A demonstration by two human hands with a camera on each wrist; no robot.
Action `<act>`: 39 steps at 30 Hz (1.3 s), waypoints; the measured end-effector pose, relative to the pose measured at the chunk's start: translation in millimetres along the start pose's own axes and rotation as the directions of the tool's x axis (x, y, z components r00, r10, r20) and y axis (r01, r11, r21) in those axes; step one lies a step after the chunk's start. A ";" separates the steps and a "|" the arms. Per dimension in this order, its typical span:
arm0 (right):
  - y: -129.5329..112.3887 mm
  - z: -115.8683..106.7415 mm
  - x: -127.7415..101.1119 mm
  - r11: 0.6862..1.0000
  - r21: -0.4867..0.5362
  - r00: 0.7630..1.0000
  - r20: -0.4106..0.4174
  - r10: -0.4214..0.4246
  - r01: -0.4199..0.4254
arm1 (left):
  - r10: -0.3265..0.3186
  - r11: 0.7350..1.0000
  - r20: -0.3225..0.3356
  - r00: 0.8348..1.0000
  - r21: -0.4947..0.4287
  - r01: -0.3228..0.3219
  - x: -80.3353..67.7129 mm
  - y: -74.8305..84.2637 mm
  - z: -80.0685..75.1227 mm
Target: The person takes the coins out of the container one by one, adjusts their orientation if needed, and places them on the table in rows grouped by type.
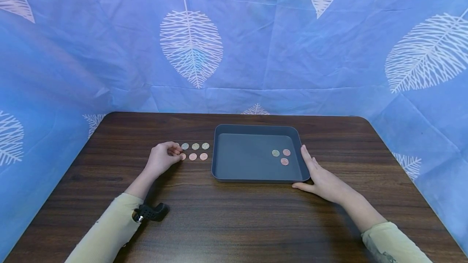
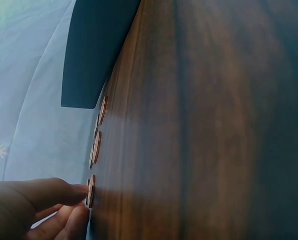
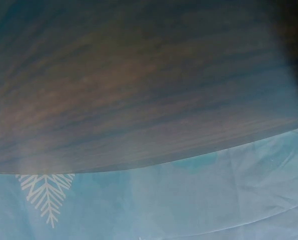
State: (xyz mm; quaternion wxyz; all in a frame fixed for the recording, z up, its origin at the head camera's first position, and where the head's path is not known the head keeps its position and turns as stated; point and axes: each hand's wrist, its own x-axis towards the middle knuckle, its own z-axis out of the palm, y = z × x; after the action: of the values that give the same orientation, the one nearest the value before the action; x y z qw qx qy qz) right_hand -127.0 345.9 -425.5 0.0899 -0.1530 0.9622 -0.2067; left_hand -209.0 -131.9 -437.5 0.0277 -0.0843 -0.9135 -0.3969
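My left hand (image 1: 161,159) is at the left end of two rows of coins on the table. Its fingers and thumb are curled at a copper coin (image 1: 183,156), which also shows edge-on in the left wrist view (image 2: 91,191); the fingers hide part of the rows' end. Silvery coins (image 1: 195,146) form the far row, copper coins (image 1: 193,156) the near one. To their right stands a dark grey tray (image 1: 241,157) holding a yellowish coin (image 1: 276,153) and two copper coins (image 1: 284,161). My right hand (image 1: 323,180) rests against the tray's right side, fingers straight and thumb at its front corner.
The dark wooden table (image 1: 234,218) carries the tray and coins. Blue cloth with white leaf prints (image 1: 191,48) hangs behind and at both sides. A black strap (image 1: 155,212) circles the left sleeve. The right wrist view shows only table and cloth.
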 end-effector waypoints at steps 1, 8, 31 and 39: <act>-0.1 -0.1 -0.1 1.000 0.000 1.000 0.000 0.000 0.000 | -0.003 1.000 -0.001 1.000 -0.010 0.003 0.0 0.4 -0.5; 0.4 0.2 -0.8 1.000 0.003 1.000 0.005 0.006 -0.006 | -0.002 0.992 0.012 1.000 -0.130 0.003 2.8 9.3 -3.4; 1.9 1.0 0.4 1.000 -0.013 1.000 -0.013 -0.016 0.016 | 0.077 0.910 0.058 0.995 -0.412 -0.046 23.6 73.4 33.3; 1.4 0.8 -0.2 1.000 -0.006 1.000 -0.009 -0.013 0.013 | 0.121 0.895 0.093 0.988 -0.441 -0.069 26.6 102.9 50.9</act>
State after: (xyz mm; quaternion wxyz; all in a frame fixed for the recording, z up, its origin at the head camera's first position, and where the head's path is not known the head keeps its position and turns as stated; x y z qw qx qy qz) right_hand -127.0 346.9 -426.8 0.0838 -0.1587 0.9622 -0.2050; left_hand -216.2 -22.3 -395.0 -0.0264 -0.1562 -0.7963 -0.5838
